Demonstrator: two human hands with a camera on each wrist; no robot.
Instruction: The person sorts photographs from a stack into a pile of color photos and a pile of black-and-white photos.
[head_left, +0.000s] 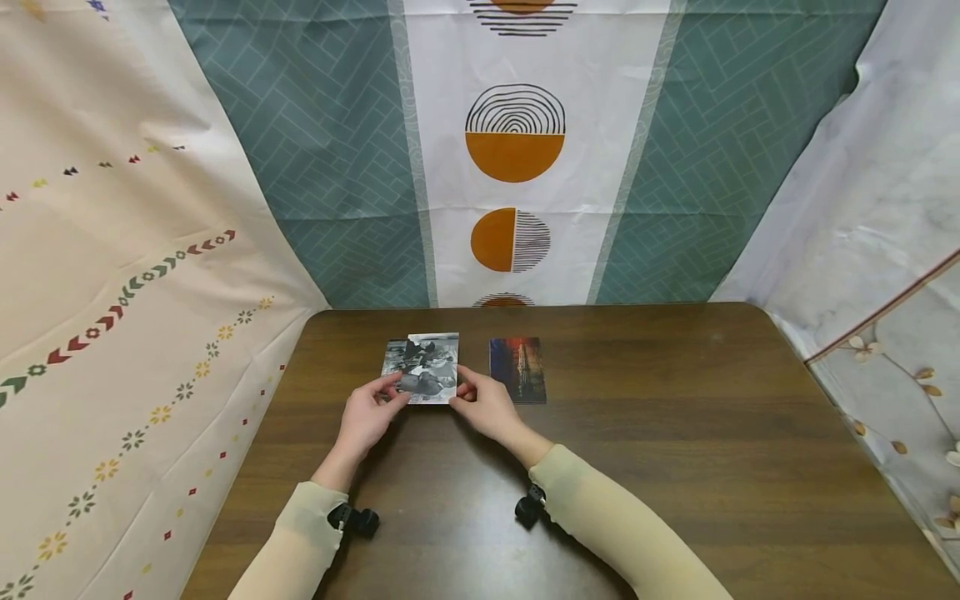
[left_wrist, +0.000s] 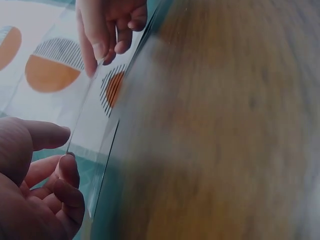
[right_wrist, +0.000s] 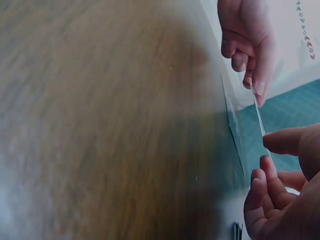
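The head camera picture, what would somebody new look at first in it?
Probably the bold orange half-circles on the cloth behind the table, up in the middle. Next come the left hand and right hand, holding a black-and-white picture between them near the table's far edge. To its right lies a red-and-blue picture.

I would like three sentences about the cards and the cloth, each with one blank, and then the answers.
1. In the head view, the left hand and right hand pinch a black-and-white card; the coloured card lies to its ____.
2. A partly covered grey card shows past the pinched card's ____ edge.
3. On the green-and-white cloth, the solid halves of the circles are ____.
Missing words: right; left; orange.
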